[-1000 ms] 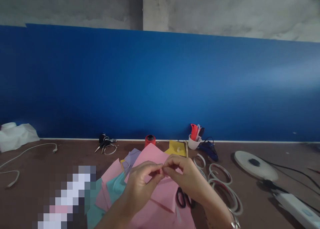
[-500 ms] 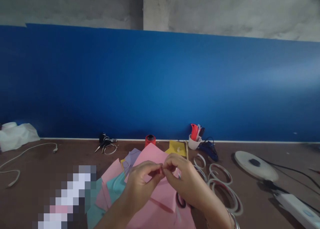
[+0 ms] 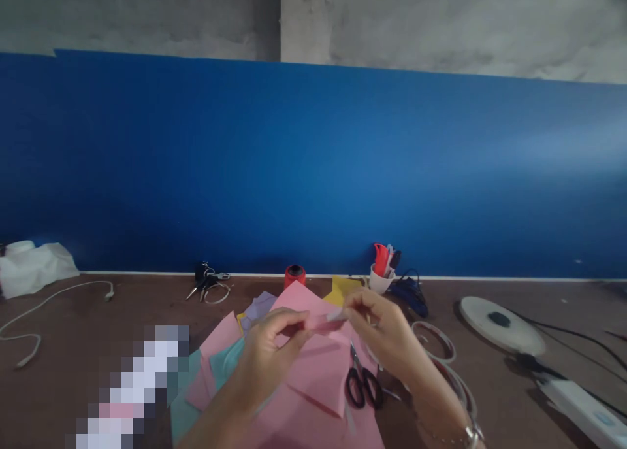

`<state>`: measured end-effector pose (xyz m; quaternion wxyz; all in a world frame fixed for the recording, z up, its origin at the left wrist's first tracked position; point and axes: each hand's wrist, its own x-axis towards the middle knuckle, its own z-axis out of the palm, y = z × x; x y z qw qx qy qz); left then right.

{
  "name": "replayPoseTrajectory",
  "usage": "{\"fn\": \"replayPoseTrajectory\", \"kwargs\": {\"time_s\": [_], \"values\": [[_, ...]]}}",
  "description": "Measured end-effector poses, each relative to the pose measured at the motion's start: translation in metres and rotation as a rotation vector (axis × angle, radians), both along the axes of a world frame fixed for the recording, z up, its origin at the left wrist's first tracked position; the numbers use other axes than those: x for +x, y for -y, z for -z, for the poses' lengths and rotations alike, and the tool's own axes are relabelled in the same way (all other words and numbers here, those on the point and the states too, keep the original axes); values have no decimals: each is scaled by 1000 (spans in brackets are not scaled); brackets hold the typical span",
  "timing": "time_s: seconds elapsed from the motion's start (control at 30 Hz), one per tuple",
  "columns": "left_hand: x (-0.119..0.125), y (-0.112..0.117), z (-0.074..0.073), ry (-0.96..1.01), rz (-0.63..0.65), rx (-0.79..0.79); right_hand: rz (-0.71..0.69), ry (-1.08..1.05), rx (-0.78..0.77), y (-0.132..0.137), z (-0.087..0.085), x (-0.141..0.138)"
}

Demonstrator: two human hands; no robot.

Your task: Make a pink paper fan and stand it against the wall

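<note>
My left hand [image 3: 274, 348] pinches a small pink paper piece [image 3: 321, 320] between thumb and fingers, above a pile of coloured paper. At the right end of that piece, the fingertips of my right hand [image 3: 382, 321] are closed on a thin whitish strip [image 3: 336, 315], which seems to be partly lifted off it. Pink sheets [image 3: 316, 374] lie under both hands. Black-handled scissors [image 3: 363, 389] rest on them, just below my right hand. Turquoise paper [image 3: 228, 361] and purple paper [image 3: 259, 305] stick out on the left; yellow paper [image 3: 341, 289] shows behind.
Along the back stand a red round object [image 3: 294, 276] and a white cup [image 3: 381, 280] of pens. Keys [image 3: 210, 282] lie left of them. Coiled white strips [image 3: 435, 341], a round pale disc [image 3: 499, 321] and a white power strip [image 3: 582, 410] are on the right.
My right hand has moved to the right, away from my left, drawing the whitish strip into view. The scissors now show more fully.
</note>
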<state>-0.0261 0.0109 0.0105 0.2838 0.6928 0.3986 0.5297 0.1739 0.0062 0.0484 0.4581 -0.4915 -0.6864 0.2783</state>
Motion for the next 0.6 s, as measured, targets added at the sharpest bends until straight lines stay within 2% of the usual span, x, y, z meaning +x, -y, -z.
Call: {"fn": "replayPoseTrajectory", "kwargs": {"time_s": [0.1,0.2,0.23,0.3,0.37,0.47,0.5,0.6], "values": [[-10,-10,0,25,-65,-76,162,-212,-98,-15,8,33],[-26,-23,0,93,-110,-201,403,-238,-88,-30,25,69],[-32,-28,1,113,-120,-238,509,-177,-90,-34,31,79],[-45,-38,1,119,-141,-302,693,150,-190,-41,45,95],[-59,-46,2,97,-178,-364,760,489,-303,-47,55,101],[-76,-54,3,94,-194,-507,686,675,-281,-52,58,91],[-80,-55,3,82,-182,-549,613,699,-250,-51,56,81],[-94,-58,7,-1,-163,-610,279,759,-251,-37,49,38]]}}
